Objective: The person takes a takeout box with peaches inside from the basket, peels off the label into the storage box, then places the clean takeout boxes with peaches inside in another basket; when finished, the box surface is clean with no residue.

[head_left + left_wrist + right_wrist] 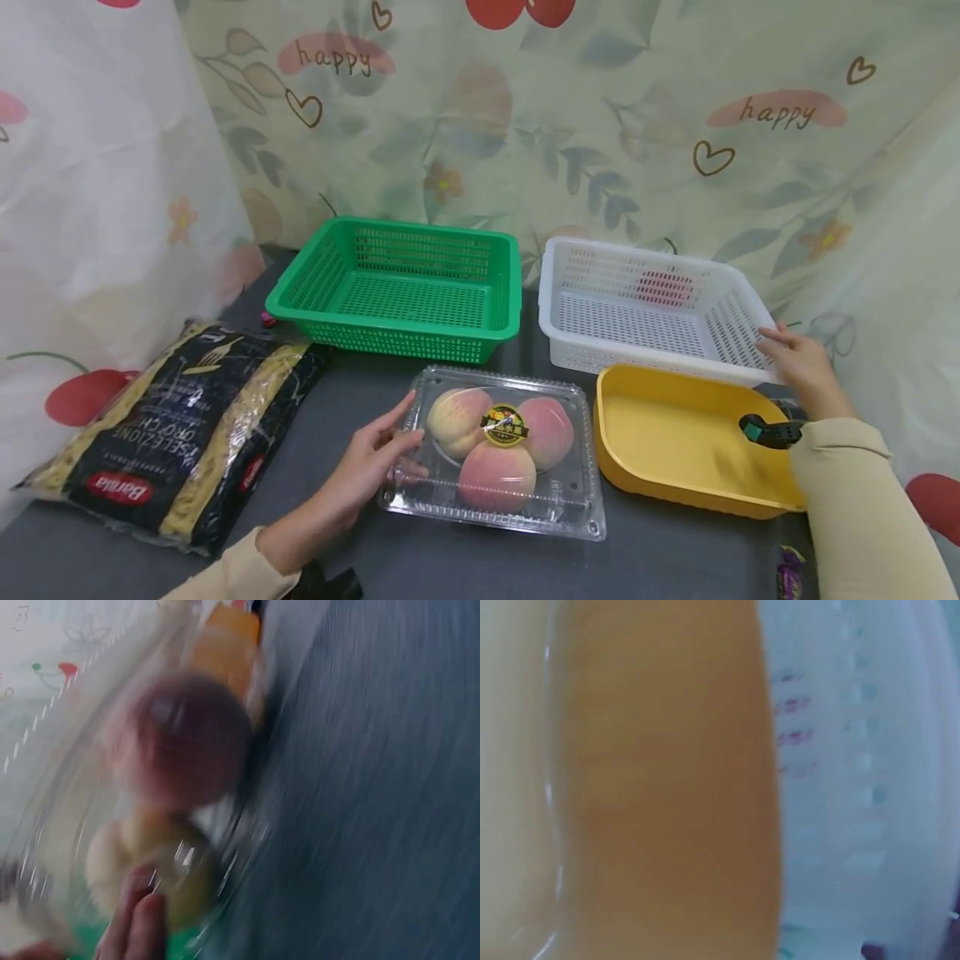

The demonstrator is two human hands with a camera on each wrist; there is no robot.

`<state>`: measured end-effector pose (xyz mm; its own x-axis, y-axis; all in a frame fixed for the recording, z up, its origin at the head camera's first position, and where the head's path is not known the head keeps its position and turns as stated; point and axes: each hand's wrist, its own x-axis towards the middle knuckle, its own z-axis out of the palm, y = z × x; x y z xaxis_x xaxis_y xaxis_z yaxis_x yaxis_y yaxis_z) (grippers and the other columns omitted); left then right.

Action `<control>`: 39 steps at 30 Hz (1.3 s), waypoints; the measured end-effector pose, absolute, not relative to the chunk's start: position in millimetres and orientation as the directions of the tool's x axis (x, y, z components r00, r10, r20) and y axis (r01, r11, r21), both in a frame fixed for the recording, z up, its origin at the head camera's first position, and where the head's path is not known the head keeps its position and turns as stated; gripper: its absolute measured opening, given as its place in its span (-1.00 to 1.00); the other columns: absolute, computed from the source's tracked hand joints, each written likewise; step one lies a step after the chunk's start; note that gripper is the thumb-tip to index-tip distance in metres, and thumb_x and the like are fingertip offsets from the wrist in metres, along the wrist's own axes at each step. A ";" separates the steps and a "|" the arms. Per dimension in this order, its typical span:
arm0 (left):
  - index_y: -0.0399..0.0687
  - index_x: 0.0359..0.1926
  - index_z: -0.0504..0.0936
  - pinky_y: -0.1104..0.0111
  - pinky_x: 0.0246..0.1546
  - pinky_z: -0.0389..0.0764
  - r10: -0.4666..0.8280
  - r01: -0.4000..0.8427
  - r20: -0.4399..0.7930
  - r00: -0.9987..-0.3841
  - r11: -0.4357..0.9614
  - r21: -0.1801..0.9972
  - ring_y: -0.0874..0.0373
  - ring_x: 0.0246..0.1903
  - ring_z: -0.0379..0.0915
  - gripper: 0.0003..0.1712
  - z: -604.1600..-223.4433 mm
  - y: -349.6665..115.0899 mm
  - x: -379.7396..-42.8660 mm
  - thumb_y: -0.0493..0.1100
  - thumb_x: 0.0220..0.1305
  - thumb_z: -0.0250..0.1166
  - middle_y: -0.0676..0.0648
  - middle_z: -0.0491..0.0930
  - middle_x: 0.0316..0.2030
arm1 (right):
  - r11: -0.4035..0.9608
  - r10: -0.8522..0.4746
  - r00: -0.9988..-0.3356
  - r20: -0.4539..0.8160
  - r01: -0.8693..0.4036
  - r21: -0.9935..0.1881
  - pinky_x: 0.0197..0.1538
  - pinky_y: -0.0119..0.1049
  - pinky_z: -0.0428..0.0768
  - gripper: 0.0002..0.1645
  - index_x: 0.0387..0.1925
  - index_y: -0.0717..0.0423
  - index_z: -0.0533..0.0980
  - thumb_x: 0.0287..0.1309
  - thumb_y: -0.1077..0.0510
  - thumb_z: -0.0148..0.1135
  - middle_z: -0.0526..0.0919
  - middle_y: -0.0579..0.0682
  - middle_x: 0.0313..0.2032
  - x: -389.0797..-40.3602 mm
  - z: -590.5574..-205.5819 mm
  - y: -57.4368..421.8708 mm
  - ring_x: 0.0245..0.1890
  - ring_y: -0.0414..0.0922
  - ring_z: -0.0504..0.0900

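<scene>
A clear plastic clamshell box [558,500] of peaches [497,477] lies on the dark table, with a round black-and-yellow label [504,426] on its lid. My left hand [367,467] is at the box's left side, fingers extended along its edge. In the left wrist view, blurred fingers [142,922] lie in front of a pale peach [154,855]. My right hand [806,371] is at the right rim of the white basket [652,356], fingertips over that edge; its thumb is hidden. The right wrist view shows blurred yellow tray wall [675,780] beside the white basket [825,885].
A green basket [397,329] stands behind the box. The yellow tray [682,433] sits against the white basket's front, below the right wrist. At left lies a pasta bag [180,433]; a purple wrapper [790,575] is at front right. Patterned curtain [480,125] encloses the table.
</scene>
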<state>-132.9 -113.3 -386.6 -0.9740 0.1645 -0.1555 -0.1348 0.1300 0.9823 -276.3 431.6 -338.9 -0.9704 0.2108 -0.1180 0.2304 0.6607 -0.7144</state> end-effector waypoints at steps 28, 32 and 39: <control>-0.21 0.42 -0.07 -0.14 0.33 -0.05 0.405 0.342 0.045 -0.913 0.703 0.624 0.04 0.44 -0.63 -0.04 -364.9 -92.6 -142.4 0.27 0.27 0.07 -0.07 -0.35 0.47 | 0.771 -0.386 -0.917 0.105 -0.383 -0.509 -0.13 -0.16 0.60 -0.48 0.09 0.24 0.50 0.13 0.06 0.27 0.59 0.22 0.03 -235.9 -262.9 231.2 -0.12 0.05 0.61; -0.26 0.41 -0.04 -0.15 0.33 -0.03 0.419 0.371 0.074 -0.905 0.693 0.618 -0.01 0.45 -0.59 -0.08 -365.9 -91.8 -144.6 0.23 0.29 0.06 -0.14 -0.25 0.47 | 0.719 -0.523 -0.850 0.064 -0.480 -0.502 -0.17 -0.21 0.62 -0.54 0.04 0.27 0.53 0.09 0.17 0.29 0.65 0.20 -0.09 -233.0 -268.0 208.4 -0.21 -0.03 0.65; -0.31 0.40 -0.03 -0.15 0.34 -0.06 0.435 0.384 0.075 -0.897 0.686 0.618 -0.05 0.45 -0.58 -0.12 -367.9 -91.7 -145.4 0.14 0.32 0.08 -0.15 -0.25 0.47 | 0.644 -0.690 -0.718 -0.087 -0.555 -0.526 -0.19 -0.32 0.63 -0.70 -0.14 0.25 0.61 0.06 0.20 0.29 0.71 0.08 -0.23 -228.1 -273.8 167.5 -0.30 -0.15 0.66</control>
<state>-145.4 -91.7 -367.9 -0.8973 0.4350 0.0746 0.3840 0.6860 0.6180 -228.1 167.5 -273.8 -0.7185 -0.6901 -0.0872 -0.5552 0.6445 -0.5257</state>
